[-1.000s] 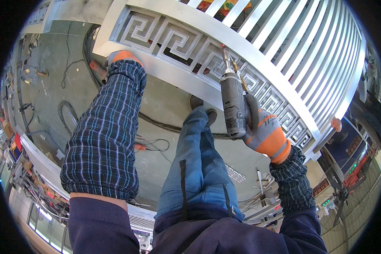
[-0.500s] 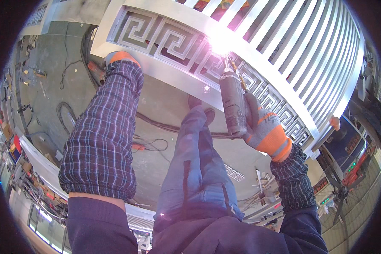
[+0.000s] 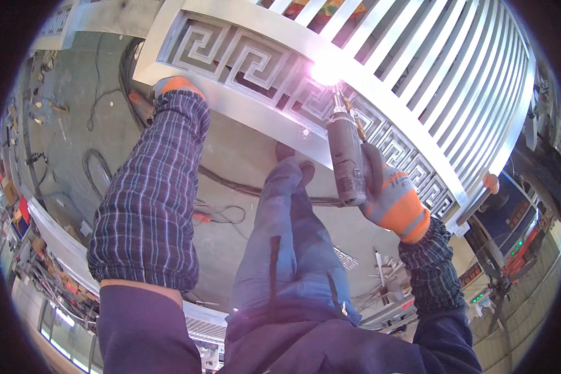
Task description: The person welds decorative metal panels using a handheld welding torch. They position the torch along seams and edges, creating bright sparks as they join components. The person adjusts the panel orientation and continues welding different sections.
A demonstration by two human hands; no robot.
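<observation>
In a grey and orange work glove, my right hand (image 3: 389, 202) is closed round a dark handheld welding gun (image 3: 348, 159). The gun's metal nozzle points away from me, and a blinding glare burns at its tip. Under the glare lies a silvery metal panel (image 3: 255, 116) with square spiral fretwork (image 3: 258, 65) and long parallel slats. My left hand (image 3: 179, 84), gloved alike, rests at the panel's near-left rail; its fingers are hidden behind the glove's back and the checked sleeve cover. The exact spot at the nozzle is washed out by light.
Dark cables (image 3: 230, 182) run over the grey floor beneath the panel, with a loop of thin wire near my legs (image 3: 293, 243). Metal pieces (image 3: 383, 274) stand at the lower right. Another railing-like frame (image 3: 62, 240) curves along the lower left, with clutter behind it.
The welding gun and its glare have shifted slightly right and toward me along the fretwork, my right hand moving with them. My left hand stays almost in place.
</observation>
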